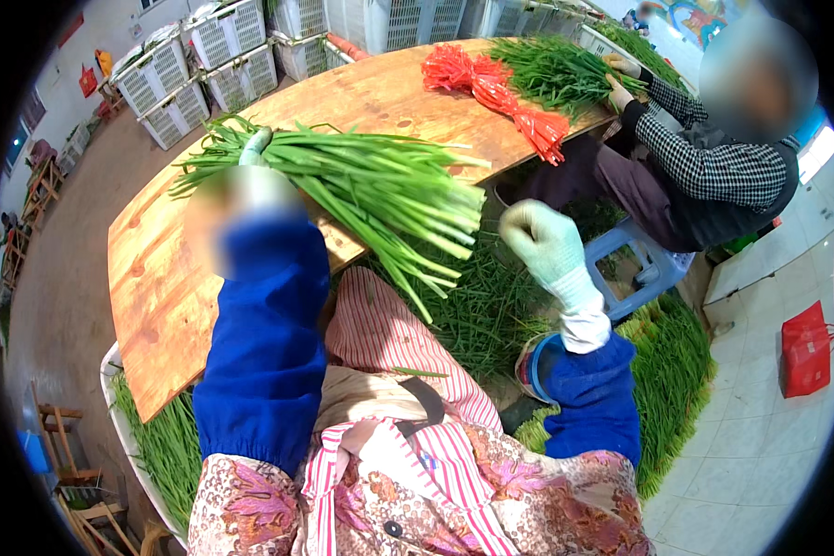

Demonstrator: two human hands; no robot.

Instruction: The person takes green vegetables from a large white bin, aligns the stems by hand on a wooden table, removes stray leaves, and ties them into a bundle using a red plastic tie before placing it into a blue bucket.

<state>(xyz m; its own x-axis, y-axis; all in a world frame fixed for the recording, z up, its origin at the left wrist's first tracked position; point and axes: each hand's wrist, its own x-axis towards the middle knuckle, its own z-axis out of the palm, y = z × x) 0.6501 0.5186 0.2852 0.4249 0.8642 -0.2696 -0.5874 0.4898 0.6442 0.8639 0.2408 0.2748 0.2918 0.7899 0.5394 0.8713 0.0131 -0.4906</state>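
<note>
My left hand (256,149), in a pale glove, grips a bunch of long green garlic chives (389,174) over the wooden table (160,278). The pale stalk ends fan out to the right, past the table's edge. Part of this hand and wrist is blurred. My right hand (545,243), also in a pale knitted glove, is apart from the bunch, to the right of its stalk ends. Its fingers are curled in, and nothing shows in them. Loose green leaves (486,299) lie on the floor below.
Red plastic ties (493,90) lie on the far part of the table. A co-worker (716,153) at right handles more greens (549,73). Chives lie in a white crate (121,410) at left and in a pile (674,396) at right. White crates (160,76) are stacked behind.
</note>
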